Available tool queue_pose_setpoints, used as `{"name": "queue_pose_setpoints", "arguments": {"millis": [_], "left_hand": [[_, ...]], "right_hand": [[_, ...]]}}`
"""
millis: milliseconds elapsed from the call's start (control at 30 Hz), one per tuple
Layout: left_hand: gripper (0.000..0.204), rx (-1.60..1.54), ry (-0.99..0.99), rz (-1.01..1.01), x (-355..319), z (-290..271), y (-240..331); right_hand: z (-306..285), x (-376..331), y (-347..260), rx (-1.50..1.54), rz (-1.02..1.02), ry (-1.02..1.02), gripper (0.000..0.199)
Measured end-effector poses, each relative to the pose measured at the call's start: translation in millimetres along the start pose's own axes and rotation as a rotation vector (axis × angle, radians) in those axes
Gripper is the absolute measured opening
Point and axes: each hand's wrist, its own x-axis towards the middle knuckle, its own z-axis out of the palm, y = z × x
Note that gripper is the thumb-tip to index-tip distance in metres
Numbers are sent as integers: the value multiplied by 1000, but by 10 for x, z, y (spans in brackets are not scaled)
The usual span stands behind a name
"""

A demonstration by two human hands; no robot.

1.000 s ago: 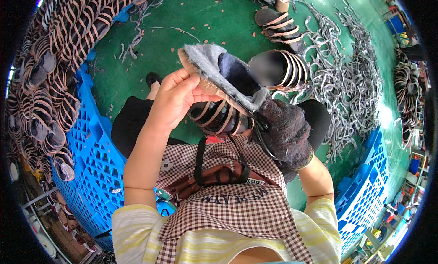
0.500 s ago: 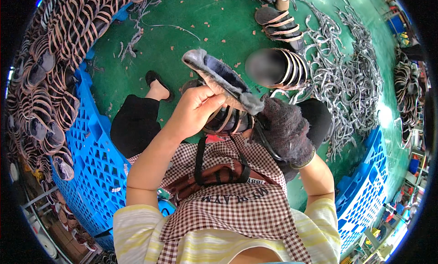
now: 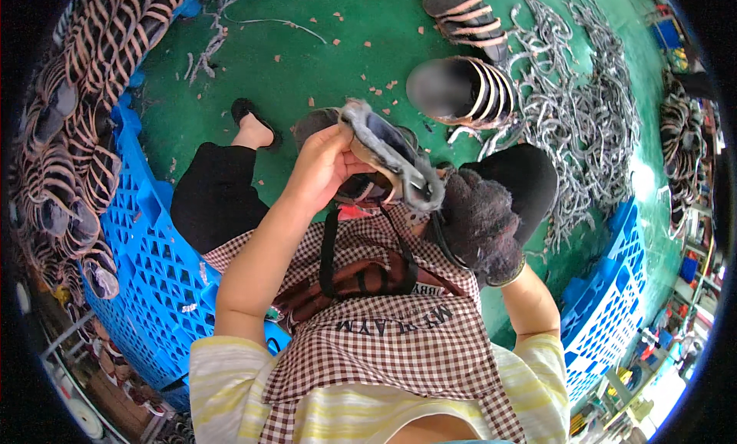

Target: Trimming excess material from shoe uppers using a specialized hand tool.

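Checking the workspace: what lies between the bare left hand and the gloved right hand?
In the head view, a grey fleece-edged piece lies between, gripped by the left hand; its lower end is beside the right hand, contact unclear.

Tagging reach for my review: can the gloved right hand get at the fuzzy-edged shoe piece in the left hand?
Probably yes: the right hand is close beside the shoe piece, with nothing visible between them.

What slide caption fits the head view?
Bare left hand pinches a grey fuzzy-edged piece beside the dark-gloved right hand, grey strips heaped on green floor.
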Motion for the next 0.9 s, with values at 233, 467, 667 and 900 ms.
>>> {"name": "queue_pose_setpoints", "arguments": {"millis": [233,467,667,900], "left_hand": [[21,154,-153,38,-126,-37,113],[15,580,-113,188,-251,108,67],[17,808,-202,92,-373,73,-87],[35,584,129,-173,-263,-286,-255]], "right_hand": [[-104,3,-47,80,78,-105,40],[-156,77,-59,31,14,-57,43],[-162,35,-6,74,-109,-41,36],[-98,-248,-219,-102,-138,-345,25]]}}
